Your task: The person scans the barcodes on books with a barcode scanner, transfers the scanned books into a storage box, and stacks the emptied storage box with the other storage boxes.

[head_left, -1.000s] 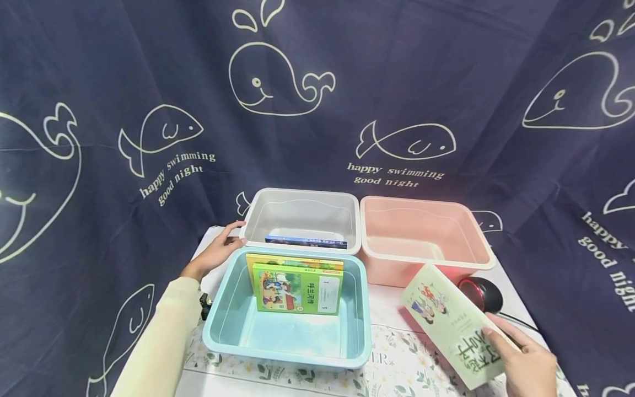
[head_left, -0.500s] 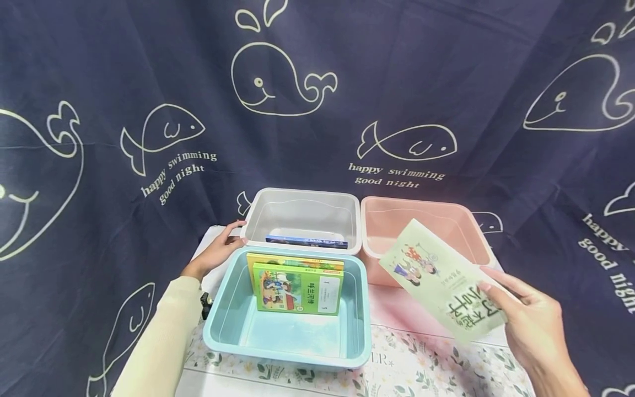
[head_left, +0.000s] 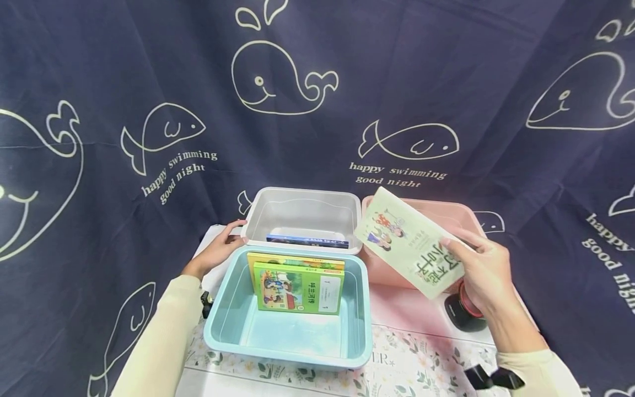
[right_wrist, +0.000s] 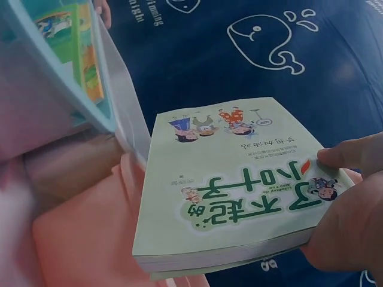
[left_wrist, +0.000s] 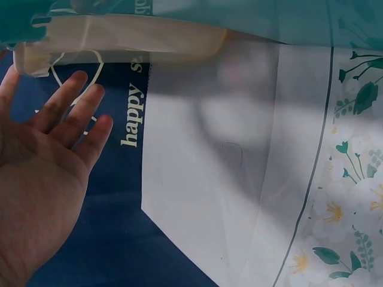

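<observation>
My right hand (head_left: 483, 270) grips a pale green book (head_left: 404, 242) by one end, the thumb on its cover. The book is tilted in the air over the pink bin (head_left: 392, 270), near the grey bin's right corner. In the right wrist view, the book (right_wrist: 233, 185) shows its cover and page edges. My left hand (head_left: 215, 253) is at the left side of the grey bin (head_left: 307, 209), fingers at its rim. A dark blue book (head_left: 307, 241) sits inside that bin. Nearer stands a light blue bin (head_left: 297, 358), holding a green book (head_left: 297, 289) with a yellow one (head_left: 297, 258) behind it.
A black round device (head_left: 461, 314) with a red ring stands under my right wrist, in front of the pink bin. Floral cloth (head_left: 412, 353) covers the table's front. A dark blue curtain (head_left: 397, 66) printed with whales and fish hangs behind the bins.
My right hand has carried the pale green book up and leftward, from over the table's right side to over the pink bin. The left hand stays at the grey bin.
</observation>
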Action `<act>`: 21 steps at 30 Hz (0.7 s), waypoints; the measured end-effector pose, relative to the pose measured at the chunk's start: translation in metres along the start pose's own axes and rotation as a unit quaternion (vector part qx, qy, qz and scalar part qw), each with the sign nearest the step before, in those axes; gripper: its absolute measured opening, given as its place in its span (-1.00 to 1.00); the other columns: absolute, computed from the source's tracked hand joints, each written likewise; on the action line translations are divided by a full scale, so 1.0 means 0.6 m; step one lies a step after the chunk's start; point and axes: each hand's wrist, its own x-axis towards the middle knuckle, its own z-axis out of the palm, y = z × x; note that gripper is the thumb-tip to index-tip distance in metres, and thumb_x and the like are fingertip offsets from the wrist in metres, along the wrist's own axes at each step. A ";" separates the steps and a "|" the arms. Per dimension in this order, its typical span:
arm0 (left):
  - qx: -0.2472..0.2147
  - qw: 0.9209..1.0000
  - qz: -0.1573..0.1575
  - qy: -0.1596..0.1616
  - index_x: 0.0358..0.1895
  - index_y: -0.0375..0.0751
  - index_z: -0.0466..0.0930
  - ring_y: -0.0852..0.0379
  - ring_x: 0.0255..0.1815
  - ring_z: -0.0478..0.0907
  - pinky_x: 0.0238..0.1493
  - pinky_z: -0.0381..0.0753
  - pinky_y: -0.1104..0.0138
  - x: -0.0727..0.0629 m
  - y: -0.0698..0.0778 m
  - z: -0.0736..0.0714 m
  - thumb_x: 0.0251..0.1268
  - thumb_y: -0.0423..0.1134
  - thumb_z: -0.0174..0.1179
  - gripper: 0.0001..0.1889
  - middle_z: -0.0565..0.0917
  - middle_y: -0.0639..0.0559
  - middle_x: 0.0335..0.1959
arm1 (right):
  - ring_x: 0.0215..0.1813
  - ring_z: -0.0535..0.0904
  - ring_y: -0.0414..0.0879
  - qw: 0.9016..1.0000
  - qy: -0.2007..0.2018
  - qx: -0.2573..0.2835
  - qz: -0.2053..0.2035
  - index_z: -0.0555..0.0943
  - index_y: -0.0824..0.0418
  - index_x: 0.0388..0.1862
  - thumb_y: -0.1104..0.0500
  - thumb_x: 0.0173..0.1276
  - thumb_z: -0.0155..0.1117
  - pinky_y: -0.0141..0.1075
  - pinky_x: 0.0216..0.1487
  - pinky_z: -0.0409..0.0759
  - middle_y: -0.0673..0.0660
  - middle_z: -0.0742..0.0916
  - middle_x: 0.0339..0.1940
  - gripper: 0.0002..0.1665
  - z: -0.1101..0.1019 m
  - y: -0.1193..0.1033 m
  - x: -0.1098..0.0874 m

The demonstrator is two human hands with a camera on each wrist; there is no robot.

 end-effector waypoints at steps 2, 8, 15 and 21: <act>-0.002 1.000 0.002 0.000 0.65 0.14 0.00 -0.26 0.36 0.53 0.47 0.36 -0.23 0.002 -0.001 0.000 0.61 0.03 0.07 -0.31 0.56 -0.35 0.34 | -0.42 0.80 -0.21 1.000 0.006 -0.007 0.005 0.83 0.08 -0.04 0.27 0.28 0.53 -0.31 -0.40 0.77 -0.09 0.86 -0.43 -0.74 0.016 -0.003 0.013; -0.004 1.000 0.005 -0.001 0.65 0.14 0.01 -0.26 0.36 0.53 0.47 0.35 -0.25 0.006 -0.006 -0.002 0.61 0.04 0.08 -0.31 0.57 -0.34 0.34 | -0.38 0.81 -0.23 1.000 -0.012 -0.006 -0.009 0.81 0.14 0.00 0.31 0.33 0.45 -0.37 -0.29 0.77 -0.10 0.85 -0.44 -0.73 0.067 -0.011 0.046; -0.003 1.000 0.002 -0.002 0.65 0.15 0.00 -0.27 0.39 0.51 0.48 0.34 -0.25 0.003 -0.007 0.000 0.60 0.06 0.08 -0.30 0.54 -0.35 0.37 | -0.26 0.82 -0.28 0.999 -0.029 -0.039 -0.024 0.66 0.27 0.26 0.29 0.36 0.41 -0.41 -0.19 0.76 -0.20 0.84 -0.37 -0.52 0.121 -0.006 0.083; -0.002 1.000 0.002 -0.001 0.66 0.14 -0.01 -0.29 0.41 0.49 0.47 0.36 -0.25 0.002 -0.002 0.000 0.60 0.05 0.08 -0.29 0.53 -0.36 0.38 | -0.23 0.82 -0.26 0.997 -0.036 -0.046 -0.049 0.67 0.26 0.26 0.29 0.36 0.38 -0.35 -0.18 0.78 -0.20 0.83 -0.31 -0.53 0.164 0.002 0.113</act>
